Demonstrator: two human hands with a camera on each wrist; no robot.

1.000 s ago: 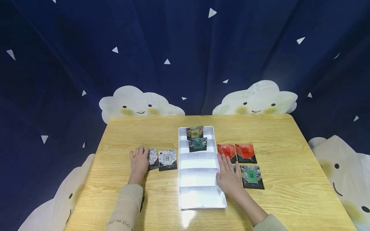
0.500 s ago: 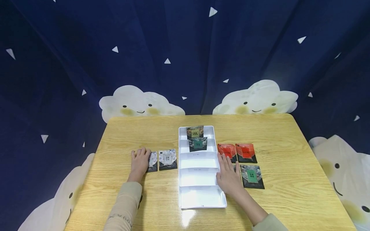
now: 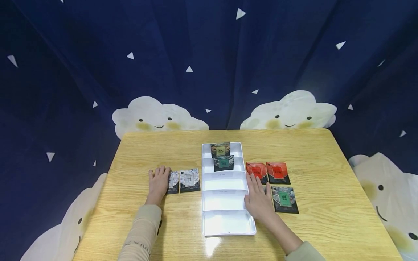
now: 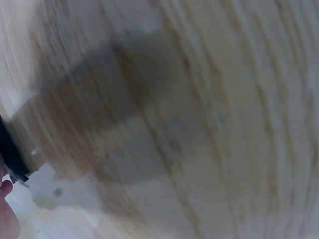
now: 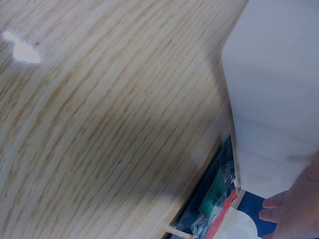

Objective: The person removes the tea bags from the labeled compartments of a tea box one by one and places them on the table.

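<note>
My left hand [image 3: 158, 185] rests on the table over the left part of a white-and-black tea sachet [image 3: 173, 182], fingers loosely bent. In the left wrist view a dark sachet edge [image 4: 12, 154] shows beside a fingertip; the thumb's hold is hidden. A matching tea sachet [image 3: 189, 180] lies flat to its right. My right hand [image 3: 259, 199] lies with spread fingers along the right wall of a white compartment tray [image 3: 203, 203]. It partly covers a red tea sachet [image 3: 256, 170] and another sachet below it. Two tea sachets, one gold-labelled [image 3: 220, 149] and one green-labelled [image 3: 223, 163], stand in the tray's back compartments.
Right of the right hand lie another red sachet [image 3: 278, 172] and a green-labelled sachet [image 3: 285, 199]. All stands on a wooden table [image 3: 326, 217], with a dark blue cloud-print curtain [image 3: 209, 54] behind its far edge.
The white-and-black sachet at my left hand has straightened from a tilt and shifted slightly left. My left hand has moved marginally right. The right hand stays where it was.
</note>
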